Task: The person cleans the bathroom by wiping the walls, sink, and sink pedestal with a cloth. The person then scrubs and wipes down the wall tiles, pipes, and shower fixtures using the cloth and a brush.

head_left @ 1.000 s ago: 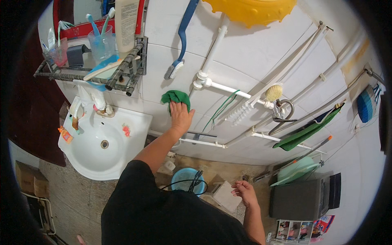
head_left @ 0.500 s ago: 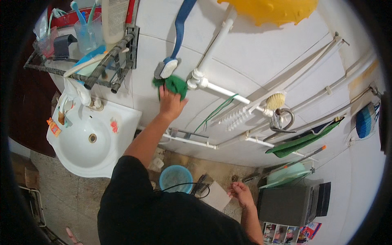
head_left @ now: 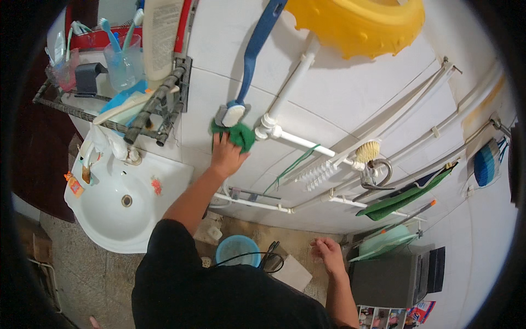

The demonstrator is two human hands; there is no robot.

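Observation:
My left hand reaches up to the white tiled wall and presses a green cloth flat against it. The fingers are spread over the cloth. Just above hangs a long blue-handled brush with a white and grey head, which overlaps the cloth's upper edge. White pipework runs right beside the cloth. Lower right, my right hand hovers in the air with its fingers loosely bent and slightly apart; nothing shows in it.
A white sink stands at the left, below a rack of toothbrushes and bottles. On the floor are a light-blue basin and a black cable. A yellow basin hangs above; a grey machine stands at right.
The view has shifted, so the wall things appear slightly lower. My left hand stays on the green cloth by the brush head. My right hand's fingers have loosened a little.

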